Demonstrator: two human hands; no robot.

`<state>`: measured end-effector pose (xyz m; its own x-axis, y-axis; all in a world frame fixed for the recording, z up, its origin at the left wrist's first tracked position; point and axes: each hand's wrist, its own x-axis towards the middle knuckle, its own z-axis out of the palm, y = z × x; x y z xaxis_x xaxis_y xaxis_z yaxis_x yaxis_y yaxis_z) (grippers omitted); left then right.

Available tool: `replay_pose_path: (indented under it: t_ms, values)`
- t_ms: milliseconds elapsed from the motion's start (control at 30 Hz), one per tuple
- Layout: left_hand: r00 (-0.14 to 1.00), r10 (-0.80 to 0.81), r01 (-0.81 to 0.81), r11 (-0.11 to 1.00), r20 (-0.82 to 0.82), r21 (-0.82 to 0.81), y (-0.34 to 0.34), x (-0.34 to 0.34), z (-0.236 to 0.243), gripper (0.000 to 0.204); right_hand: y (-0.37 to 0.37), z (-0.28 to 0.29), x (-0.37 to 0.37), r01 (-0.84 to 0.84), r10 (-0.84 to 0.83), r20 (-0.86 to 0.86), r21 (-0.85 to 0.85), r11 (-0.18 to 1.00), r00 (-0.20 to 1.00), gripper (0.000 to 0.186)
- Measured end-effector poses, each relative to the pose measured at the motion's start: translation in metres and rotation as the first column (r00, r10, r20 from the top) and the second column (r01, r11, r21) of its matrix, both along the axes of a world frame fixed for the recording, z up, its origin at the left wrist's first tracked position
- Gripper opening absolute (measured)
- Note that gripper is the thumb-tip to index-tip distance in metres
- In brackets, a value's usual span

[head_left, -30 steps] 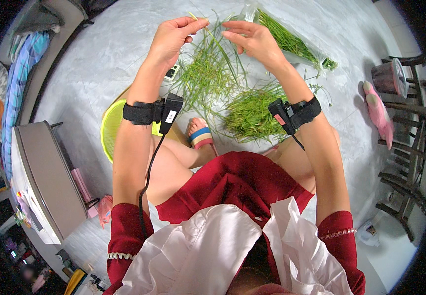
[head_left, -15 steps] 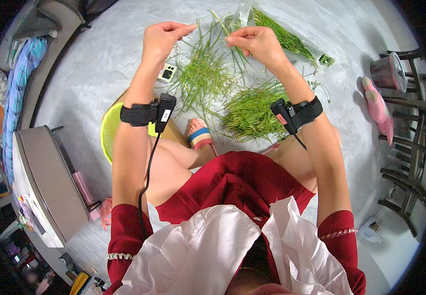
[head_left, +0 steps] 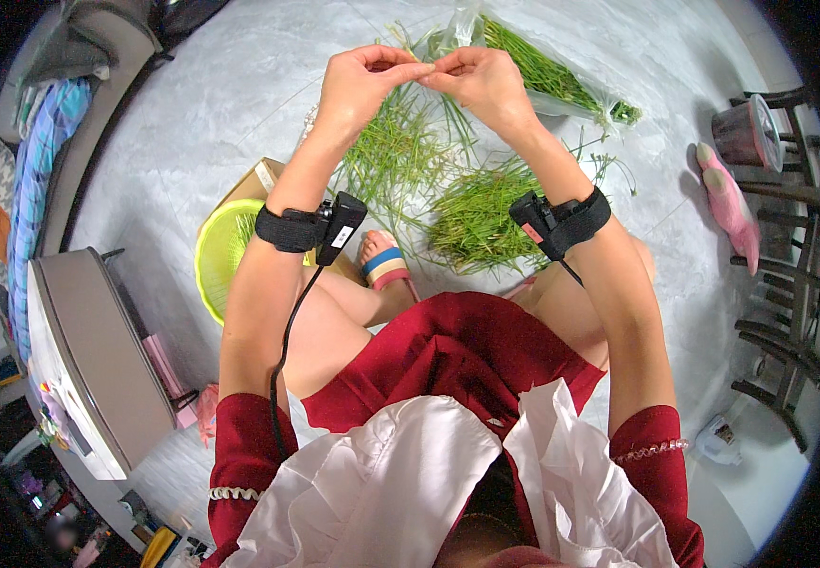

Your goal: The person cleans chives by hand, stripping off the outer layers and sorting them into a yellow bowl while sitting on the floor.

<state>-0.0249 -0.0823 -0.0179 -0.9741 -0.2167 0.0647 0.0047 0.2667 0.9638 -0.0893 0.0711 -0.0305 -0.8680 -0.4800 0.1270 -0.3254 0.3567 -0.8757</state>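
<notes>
Fingertips together above the floor, my left hand and my right hand are both closed in a pinch. They meet on a thin green vegetable stem, mostly hidden by the fingers. Below them lies a loose, thin scatter of green stems and trimmings. Nearer my right knee is a denser pile of green stems. Beyond my right hand, a bundle of long green stems lies in a clear plastic bag.
A lime-green basket with some green stems stands left of my leg, beside a cardboard box. At right are a pink plush toy, a lidded bucket and dark chairs. A brown-topped cabinet stands left.
My left hand has moved right to meet my right hand, which moved slightly left with the stem. The left forearm now covers the phone and uncovers more of the basket.
</notes>
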Motion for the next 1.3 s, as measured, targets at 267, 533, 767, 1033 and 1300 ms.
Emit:
replay_pose_path:
  t_ms: [267, 533, 767, 1033, 1300]
  values:
    - [0.989, 0.141, -0.148, 0.951, -0.045, -0.271, -0.01, -0.004, 0.002, 0.017, 0.006, 0.003, 0.0, 0.008, -0.007, -0.015, 0.06, 0.998, 1.0, 0.028]
    - [0.974, 0.224, -0.218, 0.963, 0.019, -0.16, -0.027, -0.004, -0.006, 0.017, 0.01, -0.005, -0.004, -0.04, 0.039, 0.083, 0.015, 0.999, 0.996, 0.027]
    - [0.999, 0.006, -0.005, 0.999, 0.035, -0.032, -0.013, 0.002, 0.003, 0.023, 0.007, 0.0, 0.0, -0.069, 0.085, 0.217, -0.083, 0.994, 0.972, 0.022]
    - [0.993, -0.039, 0.015, 0.98, 0.115, 0.2, -0.009, -0.001, 0.0, 0.018, 0.006, 0.011, 0.006, -0.165, 0.202, 0.244, -0.165, 0.973, 0.948, 0.017]
    - [0.991, 0.123, -0.132, 0.961, 0.05, 0.242, -0.029, -0.004, -0.003, 0.019, 0.008, 0.019, 0.01, -0.189, 0.222, 0.32, -0.133, 0.973, 0.921, 0.016]
